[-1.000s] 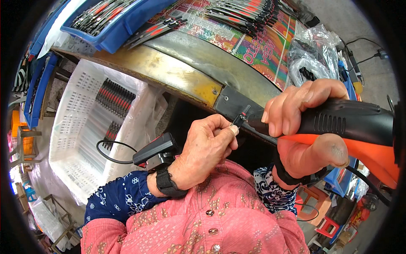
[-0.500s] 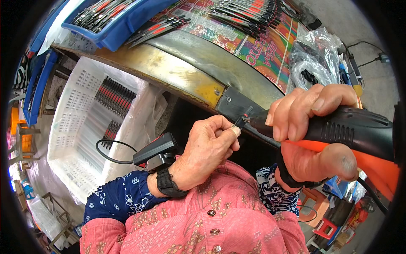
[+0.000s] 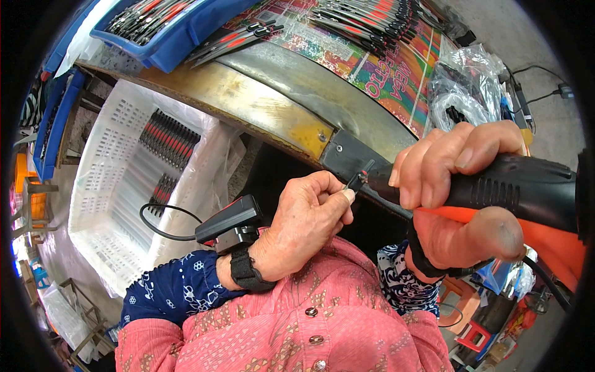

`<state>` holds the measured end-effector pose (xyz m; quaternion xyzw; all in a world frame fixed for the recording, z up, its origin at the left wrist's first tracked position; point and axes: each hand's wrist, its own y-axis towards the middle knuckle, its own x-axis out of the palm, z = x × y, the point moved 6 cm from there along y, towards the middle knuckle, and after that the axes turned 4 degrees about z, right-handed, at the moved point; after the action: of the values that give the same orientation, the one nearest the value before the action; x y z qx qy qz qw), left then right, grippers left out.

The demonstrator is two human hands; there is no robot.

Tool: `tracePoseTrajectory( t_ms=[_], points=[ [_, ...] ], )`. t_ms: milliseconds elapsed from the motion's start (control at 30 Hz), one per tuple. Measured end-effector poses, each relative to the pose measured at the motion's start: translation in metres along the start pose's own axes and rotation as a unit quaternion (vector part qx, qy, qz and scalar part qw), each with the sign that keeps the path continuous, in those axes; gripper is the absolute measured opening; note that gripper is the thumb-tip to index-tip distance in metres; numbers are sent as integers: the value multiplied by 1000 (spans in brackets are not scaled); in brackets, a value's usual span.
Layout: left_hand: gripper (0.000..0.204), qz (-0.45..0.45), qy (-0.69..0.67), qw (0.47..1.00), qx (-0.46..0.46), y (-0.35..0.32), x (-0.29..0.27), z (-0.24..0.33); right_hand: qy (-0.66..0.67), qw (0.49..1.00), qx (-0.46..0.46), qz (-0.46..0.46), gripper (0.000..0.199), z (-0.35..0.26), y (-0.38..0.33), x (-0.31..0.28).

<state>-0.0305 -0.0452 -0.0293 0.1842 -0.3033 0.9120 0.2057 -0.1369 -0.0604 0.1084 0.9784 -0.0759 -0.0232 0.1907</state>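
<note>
Between the thumb and fingertips of my left hand [image 3: 310, 211] is a small dark piece [image 3: 357, 181] with a thin tip pointing up and a touch of red. My fingers hide the rest of it, so its kind cannot be told. My right hand [image 3: 434, 164] wraps round a thick black and orange handheld power tool [image 3: 496, 186], its thumb below and fingers over the top. The tool's narrow front end points left, close beside the small piece; whether they touch cannot be told. A black device [image 3: 229, 220] with a cable is strapped to my left wrist.
A metal-edged worktable [image 3: 266, 102] curves across the front. On it lie slim black, grey and red pieces [image 3: 365, 22], a blue bin [image 3: 167, 46] full of similar ones and clear plastic bags [image 3: 465, 93]. A white perforated crate [image 3: 102, 204] stands at the left, holding rows of pieces.
The small piece in my left hand has tilted slightly, its thin tip standing up more plainly. My left hand has shifted a little; my right hand keeps its hold on the tool.
</note>
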Motion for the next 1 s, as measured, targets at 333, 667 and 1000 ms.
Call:
tracePoseTrajectory(
  t_ms=[333,667,1000],
  points=[
    [14,33,20,997,68,-2,1,6,-16,1000,-8,5,68,6,5,8],
    [14,40,17,998,34,-5,1,12,8,999,-9,39,67,9,4,12],
    [15,13,54,998,14,-4,0,8,12,996,-56,63,65,10,4,5]
  ],
)
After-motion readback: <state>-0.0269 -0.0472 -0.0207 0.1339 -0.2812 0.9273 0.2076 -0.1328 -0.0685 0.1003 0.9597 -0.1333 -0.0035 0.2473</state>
